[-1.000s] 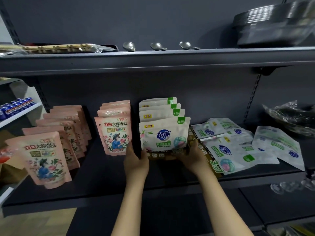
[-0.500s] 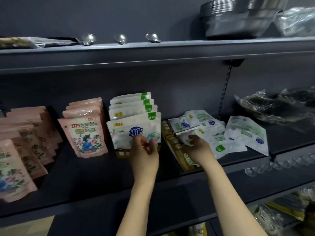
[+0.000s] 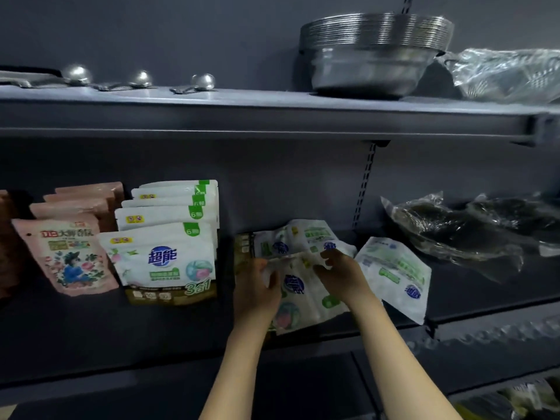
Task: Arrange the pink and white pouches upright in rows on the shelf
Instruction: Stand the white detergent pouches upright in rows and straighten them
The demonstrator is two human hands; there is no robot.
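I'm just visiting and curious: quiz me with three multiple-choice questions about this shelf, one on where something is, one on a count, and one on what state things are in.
1. Where is the stack of metal bowls?
A. upper shelf, right of the spoons
B. middle shelf, beside the pouches
C. on the floor

2. How many spoons lie on the upper shelf?
A. one
B. three
C. six

3. How are the white pouches on the right?
A. standing in a row
B. lying flat in a loose pile
C. hanging from hooks

Answers: 1 A, the bowls sit above, right of the spoons. 2 B, three rounded spoon bowls show. 3 B, they lie overlapping, with the left hand and right hand on one.
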